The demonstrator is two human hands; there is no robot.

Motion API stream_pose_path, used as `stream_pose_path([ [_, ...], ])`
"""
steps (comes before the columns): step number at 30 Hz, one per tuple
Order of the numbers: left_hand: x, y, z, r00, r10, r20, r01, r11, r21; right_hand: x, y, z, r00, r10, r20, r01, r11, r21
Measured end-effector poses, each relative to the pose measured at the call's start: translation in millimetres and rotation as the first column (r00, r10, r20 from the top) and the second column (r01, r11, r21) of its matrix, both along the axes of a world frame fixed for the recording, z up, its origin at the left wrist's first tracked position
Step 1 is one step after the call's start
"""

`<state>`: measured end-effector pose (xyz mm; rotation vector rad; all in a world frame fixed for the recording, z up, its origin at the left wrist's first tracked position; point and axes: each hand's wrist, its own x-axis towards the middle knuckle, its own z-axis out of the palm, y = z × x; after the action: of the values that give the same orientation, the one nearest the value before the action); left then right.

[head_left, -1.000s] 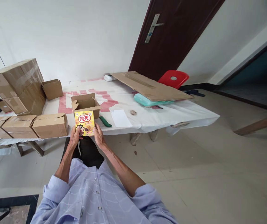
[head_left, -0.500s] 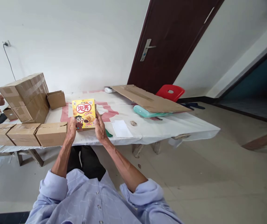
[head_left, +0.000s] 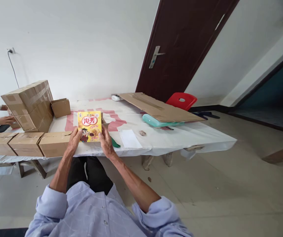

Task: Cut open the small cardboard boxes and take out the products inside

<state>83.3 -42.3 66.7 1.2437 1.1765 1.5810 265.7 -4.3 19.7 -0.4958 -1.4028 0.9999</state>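
A yellow snack box with red lettering and a cartoon figure is held up over the table's front edge, its printed face toward me. My left hand grips its left side, the thumb on the front. On the opposite side my right hand holds the lower right edge. Part of a brown cardboard piece shows behind the box on the right. A green item lies beside my right hand, partly hidden, with a white sheet to its right.
Brown cartons line the front left, with larger stacked cartons behind. Another person's hand is at far left. A cardboard sheet lies over a turquoise item, near a red chair.
The view has shifted slightly. The yellow box sits a little lower in view and its face is tilted slightly differently. At far left, the other person's hand has moved toward the small carton.
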Motion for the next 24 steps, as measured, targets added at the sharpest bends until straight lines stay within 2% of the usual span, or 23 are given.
stream_pose_path([
  [3,-12.7,-14.3,-15.8,0.998,-0.059,0.004,0.059,0.994,-0.096,2.8,-10.9,-42.5,0.994,0.093,0.056,-0.086,0.990,-0.111],
  [5,-19.3,-21.0,-23.2,0.996,-0.088,0.012,0.088,0.985,-0.148,5.5,-15.6,-63.3,0.984,0.137,0.117,-0.119,0.982,-0.146],
  [8,-26.8,-23.5,-23.8,0.992,-0.124,0.017,0.125,0.972,-0.199,10.3,-13.3,-72.7,0.959,0.166,0.230,-0.141,0.983,-0.121],
  [10,-34.1,-19.9,-12.7,0.990,-0.144,-0.001,0.141,0.969,-0.203,15.0,-3.3,-63.4,0.935,0.149,0.323,-0.140,0.989,-0.050],
  [13,-56.3,-6.9,23.8,0.988,-0.122,-0.093,0.110,0.985,-0.131,28.3,27.0,-33.2,0.890,-0.019,0.456,-0.050,0.989,0.138],
  [16,-93.2,19.1,71.8,0.977,0.029,-0.213,-0.020,0.999,0.045,49.9,72.8,-1.5,0.794,-0.300,0.529,0.116,0.929,0.352],
  [17,-107.5,31.7,85.9,0.964,0.098,-0.246,-0.072,0.991,0.112,57.5,89.1,5.7,0.742,-0.361,0.565,0.134,0.905,0.403],
  [19,-136.6,62.8,105.3,0.928,0.200,-0.314,-0.149,0.973,0.178,70.5,119.0,13.0,0.619,-0.399,0.677,0.079,0.889,0.452],
  [21,-163.6,99.4,110.6,0.876,0.260,-0.407,-0.212,0.964,0.160,78.4,141.4,12.8,0.493,-0.368,0.788,-0.028,0.899,0.437],
  [24,-195.6,155.5,95.5,0.762,0.320,-0.563,-0.359,0.932,0.044,80.2,159.0,7.7,0.373,-0.348,0.860,-0.088,0.910,0.406],
])
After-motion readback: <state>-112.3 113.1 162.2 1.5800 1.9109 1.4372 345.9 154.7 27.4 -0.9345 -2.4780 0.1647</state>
